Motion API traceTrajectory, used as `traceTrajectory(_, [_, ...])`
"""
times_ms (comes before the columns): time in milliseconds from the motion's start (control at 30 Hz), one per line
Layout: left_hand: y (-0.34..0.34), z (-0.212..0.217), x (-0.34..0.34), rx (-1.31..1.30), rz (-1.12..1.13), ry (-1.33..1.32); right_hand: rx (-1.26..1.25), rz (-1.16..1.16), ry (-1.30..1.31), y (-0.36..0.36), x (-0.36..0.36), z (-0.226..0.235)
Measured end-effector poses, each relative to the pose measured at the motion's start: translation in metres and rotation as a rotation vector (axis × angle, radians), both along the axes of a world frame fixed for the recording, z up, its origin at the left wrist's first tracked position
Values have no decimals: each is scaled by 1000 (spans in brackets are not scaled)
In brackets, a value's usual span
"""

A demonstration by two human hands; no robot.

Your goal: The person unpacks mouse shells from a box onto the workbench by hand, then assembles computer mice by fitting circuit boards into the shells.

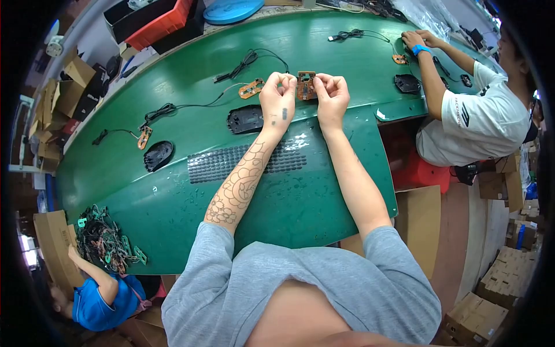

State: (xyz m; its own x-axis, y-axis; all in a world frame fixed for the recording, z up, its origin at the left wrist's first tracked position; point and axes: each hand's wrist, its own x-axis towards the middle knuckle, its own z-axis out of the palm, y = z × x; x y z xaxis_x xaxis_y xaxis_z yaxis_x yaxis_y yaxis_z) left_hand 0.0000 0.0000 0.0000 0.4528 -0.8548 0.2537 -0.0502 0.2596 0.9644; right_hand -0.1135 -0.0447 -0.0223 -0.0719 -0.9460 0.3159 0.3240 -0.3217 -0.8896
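Both hands are holding a small brown circuit board [306, 85] up over the green table [324, 191]. The left hand [277, 98] is pinching the board's left edge between thumb and fingers, and the right hand [331, 95] is pinching its right edge the same way. Just left of the hands, another brown board [251, 88] with a black cable [243, 65] is lying beside a black mouse shell [245, 119]. A dark tray of small parts [245, 161] is sitting under the forearms. Further left, a second shell [158, 155] is resting. A red bin [161, 24] and brown cardboard boxes [72, 87] are standing along the far left edge. A co-worker's hands [417, 39] are working at the right end.
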Motion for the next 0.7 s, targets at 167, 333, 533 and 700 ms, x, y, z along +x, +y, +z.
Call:
traceTrajectory(167, [-3, -2, 0, 8, -5, -24, -31, 4, 11, -4, 0, 0])
traceTrajectory(333, [-8, -8, 1, -113, 51, -81, -49, 20, 34, -6, 0, 0])
traceTrajectory(533, [-9, 0, 2, 17, -13, 41, -76, 8, 7, -7, 1, 3])
traceTrajectory(700, [-17, 15, 15, 48, -61, 138, -74, 27, 0, -14, 8, 13])
